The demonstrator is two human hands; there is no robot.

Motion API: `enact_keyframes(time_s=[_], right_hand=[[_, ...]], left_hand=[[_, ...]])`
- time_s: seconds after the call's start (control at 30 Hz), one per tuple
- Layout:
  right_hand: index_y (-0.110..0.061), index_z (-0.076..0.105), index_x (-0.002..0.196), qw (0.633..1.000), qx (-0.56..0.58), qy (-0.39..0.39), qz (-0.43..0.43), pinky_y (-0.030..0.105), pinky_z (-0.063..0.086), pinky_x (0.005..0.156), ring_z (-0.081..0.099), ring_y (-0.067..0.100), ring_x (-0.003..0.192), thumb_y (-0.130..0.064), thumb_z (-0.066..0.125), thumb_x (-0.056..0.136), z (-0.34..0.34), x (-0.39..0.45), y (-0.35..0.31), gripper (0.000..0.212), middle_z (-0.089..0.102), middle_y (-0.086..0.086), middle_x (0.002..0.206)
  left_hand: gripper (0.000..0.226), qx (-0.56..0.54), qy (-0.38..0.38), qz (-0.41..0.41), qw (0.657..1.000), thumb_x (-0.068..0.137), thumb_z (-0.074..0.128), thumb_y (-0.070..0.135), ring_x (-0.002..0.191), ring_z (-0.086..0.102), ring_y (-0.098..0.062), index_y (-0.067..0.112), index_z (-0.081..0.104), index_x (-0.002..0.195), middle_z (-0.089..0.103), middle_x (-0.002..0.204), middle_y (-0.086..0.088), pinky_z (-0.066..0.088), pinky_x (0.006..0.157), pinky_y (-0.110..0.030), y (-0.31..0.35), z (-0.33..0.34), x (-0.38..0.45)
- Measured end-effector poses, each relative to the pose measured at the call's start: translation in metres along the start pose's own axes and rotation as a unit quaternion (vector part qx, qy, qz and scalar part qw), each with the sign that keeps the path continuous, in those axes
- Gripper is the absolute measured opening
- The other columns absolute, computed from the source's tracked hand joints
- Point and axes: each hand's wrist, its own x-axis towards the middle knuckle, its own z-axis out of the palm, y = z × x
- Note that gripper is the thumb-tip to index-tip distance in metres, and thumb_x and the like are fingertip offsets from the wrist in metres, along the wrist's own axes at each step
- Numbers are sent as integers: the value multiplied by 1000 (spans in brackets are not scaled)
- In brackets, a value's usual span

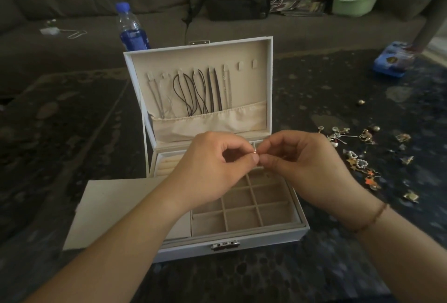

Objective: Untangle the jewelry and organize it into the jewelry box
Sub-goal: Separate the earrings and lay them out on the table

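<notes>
Above the box [254,242], both hands meet at a tiny metal piece [254,150], gold-toned and looped, too small to identify further. Left of the grip, the left hand [210,169] pinches the piece between thumb and forefinger, the other fingers curled under. Right of the grip, the right hand [304,167] pinches it from the other side, fingertips nearly touching those of the left; a thin bracelet [372,218] circles that wrist.

Far left of the grip and below it, a pale card [108,206] lies on the dark patterned table [338,266], tucked against the box. Behind the grip, the white lid [200,85] stands upright, lined in beige, with a row of hooks; cords [198,92], dark and silvery, hang from them into a gathered pocket [210,121]. A blue-capped bottle [130,29] stands behind the lid. Directly under the grip, the beige tray [244,208] is divided into square cells, and ring rolls [167,167] show at the box's back left. A silver clasp [225,245] sits on the front wall.

Right of the grip, well apart from the box, loose earrings [362,157] lie scattered on the table: gold shapes, pearl hearts, orange stars. Farther right and back, a blue tin [391,63] lies near the table's edge.
</notes>
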Motion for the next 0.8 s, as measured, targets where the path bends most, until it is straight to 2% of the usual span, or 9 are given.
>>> enact_keyframes(time_s=[0.13,0.2,0.3,0.4,0.47,0.53,0.67,0.8], right_hand=[[-27,75,90,999,-42,6,-3,29,58,72,70,8,72,-15,76,82,1,1,0,15,74,-7,77],[-27,76,89,998,-64,12,-2,32,58,74,69,8,74,-13,75,84,3,1,-1,15,74,-7,77],[-23,75,86,1000,-6,25,18,37,59,78,71,15,78,-9,74,84,6,3,-5,14,75,-2,79],[-19,75,87,998,51,35,31,27,59,78,73,15,81,-6,74,83,9,7,-9,13,76,2,82],[-17,75,87,996,70,36,38,21,57,75,73,14,79,-5,74,83,11,8,-11,13,76,2,81],[-18,75,86,996,66,39,44,17,56,72,73,12,76,-6,75,82,12,10,-12,12,76,1,79],[-14,75,85,997,63,25,48,14,52,66,72,8,72,-4,75,81,13,10,-11,10,76,0,77],[-14,76,85,999,31,-2,36,7,47,60,67,-2,66,-4,76,81,18,10,-10,10,75,-5,73]], left_hand=[[6,-13,-25,-32,999,88,73,24,73,66,-6,26,78,85,73,77,9,55,72,-28,-3,0,-1],[5,-4,-33,-42,999,87,73,27,77,67,-6,28,78,87,73,79,10,55,75,-31,-6,-1,-1],[13,46,-38,-43,997,87,69,39,83,64,-2,32,76,96,71,85,15,52,73,-28,-11,-2,-3],[27,65,-59,-55,995,87,64,49,89,60,5,35,71,109,68,93,22,45,72,-19,-14,-1,-6],[23,32,-49,-63,996,87,70,41,90,62,4,33,72,108,69,94,21,46,75,-20,-18,0,-5],[13,21,-35,-64,997,86,74,31,89,64,1,32,75,98,71,88,21,49,78,-23,-20,-1,-4],[7,3,-46,-57,997,88,73,24,68,61,6,29,78,91,72,81,13,44,65,-14,-22,-1,-3],[13,25,-67,-51,996,89,71,30,93,65,-3,34,75,100,71,91,18,54,86,-39,-29,-9,-4]])
